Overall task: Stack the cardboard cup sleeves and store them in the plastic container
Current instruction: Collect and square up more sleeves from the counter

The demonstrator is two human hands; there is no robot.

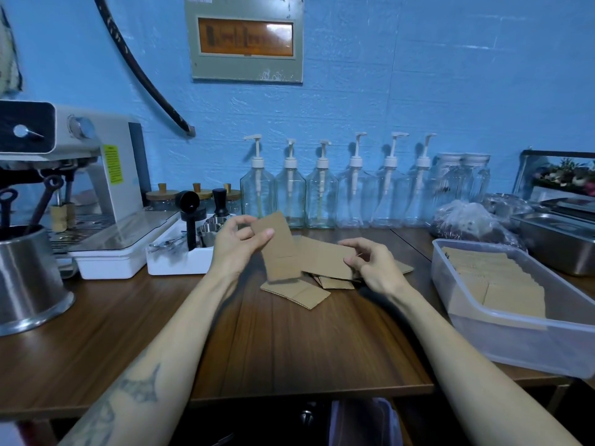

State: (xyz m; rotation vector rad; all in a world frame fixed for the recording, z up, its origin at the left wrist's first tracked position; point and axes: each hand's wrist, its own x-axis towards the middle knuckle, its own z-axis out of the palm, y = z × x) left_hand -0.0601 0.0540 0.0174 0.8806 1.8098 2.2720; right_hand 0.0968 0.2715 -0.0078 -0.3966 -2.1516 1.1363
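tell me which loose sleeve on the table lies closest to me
The flat sleeve lying alone at the front of the pile, ahead of the left hand; the other loose ones sit farther back under the held sleeves.

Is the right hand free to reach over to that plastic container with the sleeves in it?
Probably yes. The plastic container sits open on the table just to the side of the right hand, with nothing standing between them. That hand already holds a cardboard sleeve, though.

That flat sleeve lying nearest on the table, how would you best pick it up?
Pinch the sleeve at its near right corner, coming from the front. It lies flat, its far edge is tucked under the pile, and that corner is free, so a finger could probably lift it there.
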